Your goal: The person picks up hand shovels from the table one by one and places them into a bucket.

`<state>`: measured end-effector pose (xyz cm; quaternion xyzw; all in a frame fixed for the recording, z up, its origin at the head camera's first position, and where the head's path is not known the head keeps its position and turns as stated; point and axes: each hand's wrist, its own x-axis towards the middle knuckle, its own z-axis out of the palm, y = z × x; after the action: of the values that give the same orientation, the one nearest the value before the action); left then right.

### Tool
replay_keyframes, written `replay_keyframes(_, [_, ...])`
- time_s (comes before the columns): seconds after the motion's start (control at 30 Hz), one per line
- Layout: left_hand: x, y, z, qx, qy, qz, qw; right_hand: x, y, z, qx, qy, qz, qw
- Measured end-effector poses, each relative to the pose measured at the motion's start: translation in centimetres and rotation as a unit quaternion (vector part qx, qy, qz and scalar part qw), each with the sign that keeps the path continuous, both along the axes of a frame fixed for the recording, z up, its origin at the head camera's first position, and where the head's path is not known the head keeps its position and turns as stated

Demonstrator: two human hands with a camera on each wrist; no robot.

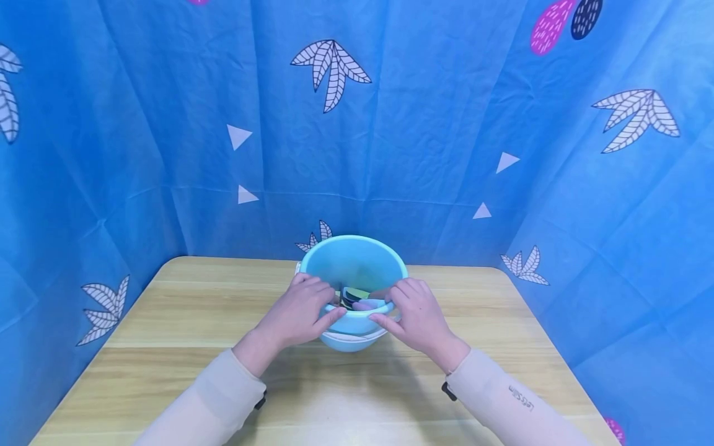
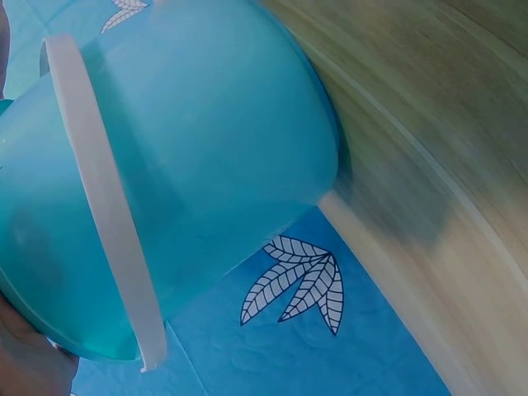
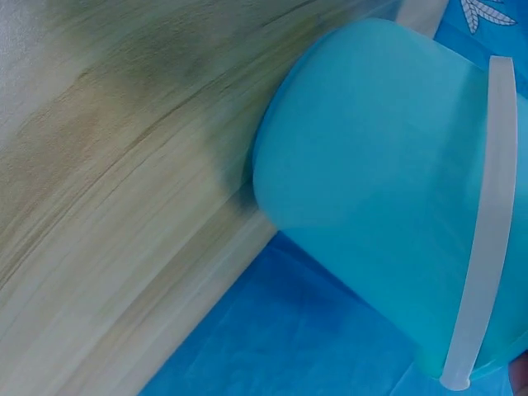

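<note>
A light blue plastic bucket stands toward the far side of the table, its mouth facing up. My left hand grips its near-left rim, fingers over the edge and thumb on the outside. On the near-right rim my right hand holds on in the same way. The white bucket handle hangs down across the near outer wall. Inside lie several small things in black, green and lilac; their kind cannot be told, and the front rim and fingers hide part of them.
The bucket is on a wood-grain table with rounded far corners. A blue curtain with white leaf prints hangs behind the table and along both sides.
</note>
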<state>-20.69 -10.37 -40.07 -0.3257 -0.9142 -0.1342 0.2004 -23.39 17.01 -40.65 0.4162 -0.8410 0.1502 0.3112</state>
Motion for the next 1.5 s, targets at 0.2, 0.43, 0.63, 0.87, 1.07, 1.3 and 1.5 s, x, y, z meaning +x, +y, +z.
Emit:
replay_keyframes(0.2, [0.1, 0.0, -0.1, 0.000, 0.001, -0.002, 1.0000, 0.1, 0.0, 0.1, 0.003, 0.000, -0.001, 1.0000])
replay_keyframes(0.43, [0.3, 0.1, 0.1, -0.002, 0.000, -0.001, 1.0000, 0.1, 0.1, -0.1, 0.004, 0.003, -0.004, 1.0000])
replay_keyframes(0.63, [0.5, 0.2, 0.1, 0.002, 0.004, -0.006, 1.0000, 0.2, 0.2, 0.0, 0.004, 0.000, 0.000, 1.0000])
replay_keyframes(0.87, [0.5, 0.1, 0.5, 0.018, -0.018, -0.007, 0.9996, 0.1, 0.7, 0.6, 0.019, -0.018, 0.017, 0.9995])
replay_keyframes(1.07, [0.6, -0.3, 0.2, 0.015, 0.000, -0.010, 0.9998, 0.0, 1.1, 1.8, 0.047, -0.055, 0.038, 0.9967])
replay_keyframes(1.3, [0.9, -1.4, 0.7, 0.023, 0.008, -0.010, 0.9996, -0.1, 1.8, 2.9, 0.086, -0.092, 0.033, 0.9914])
replay_keyframes(1.5, [1.2, -2.5, 1.9, -0.008, 0.010, 0.004, 0.9999, 0.0, 2.8, 4.1, 0.093, -0.084, 0.038, 0.9914])
